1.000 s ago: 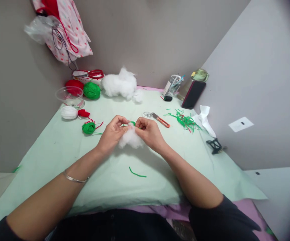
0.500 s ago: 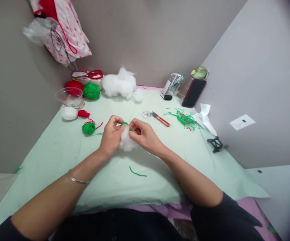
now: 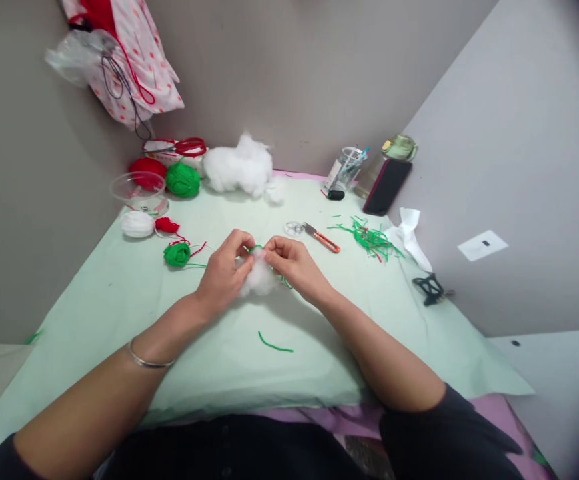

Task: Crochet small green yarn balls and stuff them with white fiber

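Above the middle of the table, my left hand is closed, thumb and fingers pinching a small green yarn piece and the tuft of white stuffing at it. My right hand meets it from the other side, thumb and forefinger pinched on the top of the stuffing beside the green piece. Most of the green piece is hidden by fingers and fluff. A bit of green yarn shows under my right hand. Closer to me, a short green yarn strand lies on the cloth.
Orange thread snips and a pile of green and red yarn scraps lie right of my hands. Leftward are a small green yarn ball and a white yarn ball. Behind sit a large stuffing heap and a leaning phone.
My right fingertips have moved in against the green piece and stuffing. The tuft has shifted slightly right and up, and green yarn now shows under my right hand.
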A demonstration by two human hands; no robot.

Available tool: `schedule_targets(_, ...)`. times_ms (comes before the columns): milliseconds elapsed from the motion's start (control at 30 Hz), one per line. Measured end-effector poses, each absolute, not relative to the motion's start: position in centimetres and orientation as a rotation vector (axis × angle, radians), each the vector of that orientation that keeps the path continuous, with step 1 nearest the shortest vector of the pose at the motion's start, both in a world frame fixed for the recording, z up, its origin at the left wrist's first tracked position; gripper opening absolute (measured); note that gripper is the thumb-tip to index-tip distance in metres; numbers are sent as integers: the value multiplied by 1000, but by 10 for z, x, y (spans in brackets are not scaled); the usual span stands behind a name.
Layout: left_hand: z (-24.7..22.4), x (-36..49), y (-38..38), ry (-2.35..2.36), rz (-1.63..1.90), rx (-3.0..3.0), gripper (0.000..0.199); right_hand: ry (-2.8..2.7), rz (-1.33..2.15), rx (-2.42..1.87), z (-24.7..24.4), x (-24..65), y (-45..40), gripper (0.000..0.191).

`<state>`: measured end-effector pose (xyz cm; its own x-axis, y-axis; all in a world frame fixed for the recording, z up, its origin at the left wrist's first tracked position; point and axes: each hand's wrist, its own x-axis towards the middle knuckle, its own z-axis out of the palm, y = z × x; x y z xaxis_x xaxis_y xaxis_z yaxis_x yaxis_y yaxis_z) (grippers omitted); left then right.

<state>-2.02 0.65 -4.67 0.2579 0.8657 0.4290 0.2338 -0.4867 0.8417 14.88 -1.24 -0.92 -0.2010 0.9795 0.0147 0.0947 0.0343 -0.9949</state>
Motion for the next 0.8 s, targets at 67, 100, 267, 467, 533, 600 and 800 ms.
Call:
schedule_targets(67, -48, -23, 9, 1008, 1252, 2095, 14, -1442, 1304, -1156, -11, 149, -12, 37)
schedule_targets(100, -48, -24, 9, 1011, 1267, 2178, 16, -1442, 1317, -1150, -11, 148, -12, 37)
schedule_targets(267, -45, -24, 7, 1010, 1281, 2314, 21, -1518, 1287, -1157, -8, 145, -15, 31)
schedule_targets(467, -36, -18, 2, 1041, 1236, 1724, 13, -1582, 1002, -1233, -10, 147, -13, 18)
schedule_targets(533, -33, -17, 1, 987, 1188, 1561, 13, -1606, 886, -1289, -12, 148, -12, 17)
schedule_targets(600, -30, -15, 0, 942, 1154, 1450, 16, -1617, 776, -1342, -15, 148, -11, 18)
schedule_targets(800, -32, -12, 1, 856, 1101, 1210, 24, -1591, 762, -1361, -16, 150, -8, 18)
